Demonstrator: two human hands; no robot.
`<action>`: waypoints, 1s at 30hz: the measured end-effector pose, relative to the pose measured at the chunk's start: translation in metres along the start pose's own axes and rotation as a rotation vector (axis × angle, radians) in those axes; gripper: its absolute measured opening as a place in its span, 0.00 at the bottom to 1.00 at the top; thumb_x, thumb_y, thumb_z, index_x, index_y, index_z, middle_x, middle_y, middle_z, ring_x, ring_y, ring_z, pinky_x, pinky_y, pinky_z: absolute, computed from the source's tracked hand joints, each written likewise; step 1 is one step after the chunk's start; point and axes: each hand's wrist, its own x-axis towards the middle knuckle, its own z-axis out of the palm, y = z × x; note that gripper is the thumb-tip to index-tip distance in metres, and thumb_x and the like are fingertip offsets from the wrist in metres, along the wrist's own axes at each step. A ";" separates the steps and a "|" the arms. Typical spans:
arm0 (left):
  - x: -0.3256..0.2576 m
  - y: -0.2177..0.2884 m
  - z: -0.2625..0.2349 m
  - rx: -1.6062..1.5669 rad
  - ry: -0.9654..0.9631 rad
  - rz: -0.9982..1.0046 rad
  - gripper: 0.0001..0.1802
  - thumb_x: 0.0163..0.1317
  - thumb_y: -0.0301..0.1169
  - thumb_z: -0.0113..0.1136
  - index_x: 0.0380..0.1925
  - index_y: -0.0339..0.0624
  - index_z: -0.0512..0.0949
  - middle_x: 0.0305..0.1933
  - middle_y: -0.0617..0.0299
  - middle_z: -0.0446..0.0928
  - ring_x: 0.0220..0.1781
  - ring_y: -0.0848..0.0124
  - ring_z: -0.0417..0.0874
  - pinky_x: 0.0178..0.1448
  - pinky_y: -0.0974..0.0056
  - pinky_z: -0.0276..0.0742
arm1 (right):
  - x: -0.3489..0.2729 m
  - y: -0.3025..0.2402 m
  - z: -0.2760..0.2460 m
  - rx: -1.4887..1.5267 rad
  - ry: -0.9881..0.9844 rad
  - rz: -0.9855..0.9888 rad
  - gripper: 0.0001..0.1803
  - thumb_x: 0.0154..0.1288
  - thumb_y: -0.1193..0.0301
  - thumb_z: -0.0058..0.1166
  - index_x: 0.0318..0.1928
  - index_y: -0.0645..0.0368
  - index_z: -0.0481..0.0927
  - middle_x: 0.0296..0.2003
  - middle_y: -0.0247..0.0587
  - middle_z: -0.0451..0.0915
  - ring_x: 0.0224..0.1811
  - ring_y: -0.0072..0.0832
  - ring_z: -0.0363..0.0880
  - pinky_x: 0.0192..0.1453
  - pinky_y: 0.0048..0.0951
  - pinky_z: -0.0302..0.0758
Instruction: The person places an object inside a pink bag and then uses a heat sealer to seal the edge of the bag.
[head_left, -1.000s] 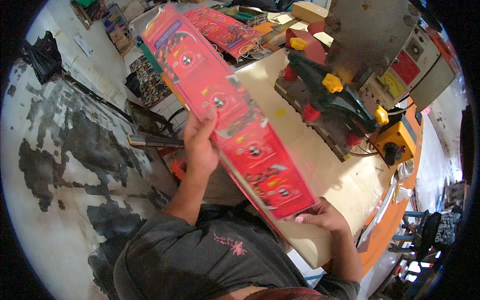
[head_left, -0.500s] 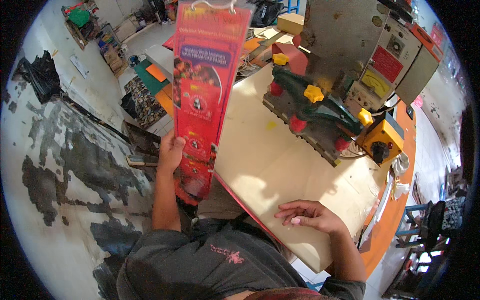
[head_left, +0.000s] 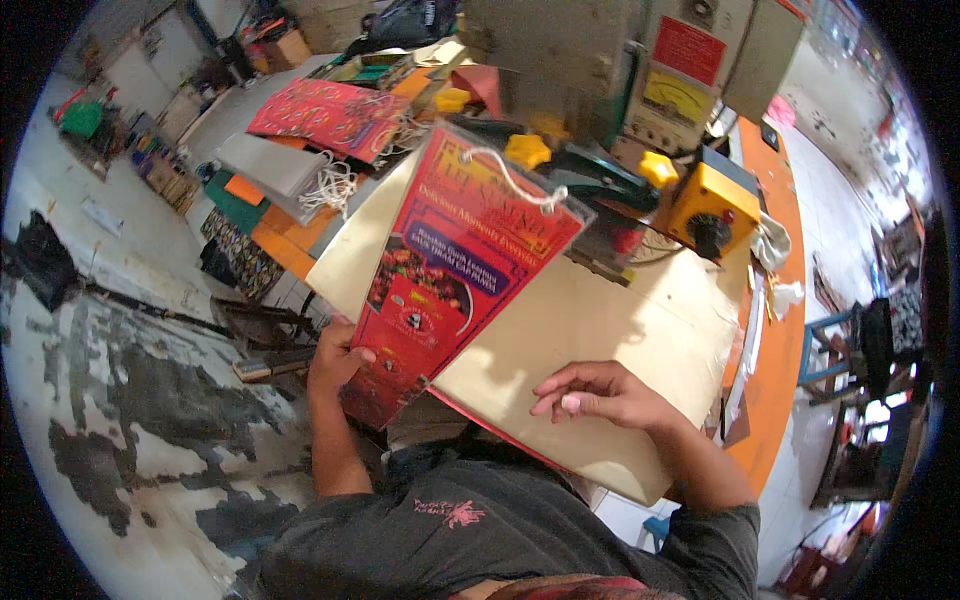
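Orange counter [head_left: 770,420] noted, largely covered by a cream sheet [head_left: 680,330]; a yellow control box [head_left: 712,205] and a grey machine with a dial [head_left: 672,85] stand at its far side. Left hand [head_left: 338,362]: grip closed on a red printed strip [head_left: 425,275] near its lower end, thumb on the face. Strip is held tilted, partly in front of the sheet, white cord [head_left: 508,180] at its upper end. Right hand [head_left: 605,393]: grip slack, fingers half-curled, holding nothing, over the sheet.

Loc: workshop – | bench mach. [head_left: 690,55] w/ gauge [head_left: 670,95] | yellow ctrl box [head_left: 705,200] | printed sheets [head_left: 325,115]
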 end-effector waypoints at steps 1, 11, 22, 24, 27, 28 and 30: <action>0.002 0.007 0.002 -0.041 -0.037 -0.010 0.34 0.67 0.62 0.74 0.40 0.34 0.89 0.36 0.62 0.89 0.36 0.71 0.87 0.47 0.60 0.81 | -0.002 0.001 0.001 0.019 0.034 -0.049 0.23 0.84 0.64 0.60 0.70 0.62 0.79 0.59 0.42 0.89 0.52 0.25 0.86 0.62 0.31 0.81; 0.020 0.047 0.040 -0.300 -0.367 -0.128 0.25 0.68 0.47 0.77 0.41 0.31 0.89 0.38 0.57 0.90 0.42 0.68 0.90 0.53 0.59 0.82 | -0.009 -0.009 0.011 0.039 0.542 -0.390 0.48 0.78 0.61 0.64 0.87 0.56 0.49 0.49 0.42 0.84 0.37 0.24 0.81 0.41 0.28 0.79; 0.033 0.077 0.041 -0.226 -0.554 -0.177 0.21 0.66 0.42 0.77 0.43 0.31 0.89 0.38 0.53 0.91 0.42 0.67 0.90 0.53 0.57 0.83 | -0.006 0.012 -0.001 -0.374 0.724 -0.577 0.25 0.81 0.69 0.58 0.73 0.66 0.76 0.64 0.49 0.83 0.65 0.40 0.82 0.70 0.43 0.78; 0.037 0.083 0.039 -0.192 -0.617 -0.215 0.20 0.67 0.41 0.76 0.44 0.32 0.89 0.40 0.53 0.91 0.44 0.69 0.90 0.54 0.58 0.83 | -0.009 0.016 -0.004 -0.414 0.750 -0.478 0.24 0.81 0.70 0.58 0.71 0.66 0.78 0.66 0.50 0.83 0.70 0.42 0.80 0.75 0.44 0.76; 0.035 0.091 0.052 -0.268 -0.614 -0.259 0.20 0.69 0.41 0.76 0.46 0.32 0.89 0.40 0.54 0.91 0.45 0.72 0.90 0.54 0.60 0.83 | -0.015 0.029 -0.011 -0.556 0.764 -0.397 0.24 0.80 0.72 0.59 0.71 0.64 0.79 0.67 0.51 0.82 0.73 0.41 0.78 0.78 0.44 0.73; 0.036 0.093 0.058 -0.287 -0.605 -0.242 0.20 0.70 0.41 0.75 0.47 0.32 0.89 0.40 0.55 0.91 0.45 0.73 0.90 0.53 0.61 0.83 | -0.014 0.029 -0.009 -0.571 0.770 -0.423 0.23 0.80 0.72 0.60 0.71 0.64 0.79 0.68 0.51 0.82 0.74 0.41 0.77 0.79 0.44 0.72; 0.037 0.096 0.069 -0.327 -0.586 -0.209 0.20 0.71 0.41 0.74 0.48 0.31 0.88 0.40 0.58 0.91 0.44 0.75 0.88 0.52 0.62 0.83 | -0.010 0.038 -0.013 -0.562 0.780 -0.530 0.24 0.78 0.72 0.63 0.70 0.63 0.80 0.69 0.49 0.81 0.74 0.42 0.76 0.80 0.45 0.71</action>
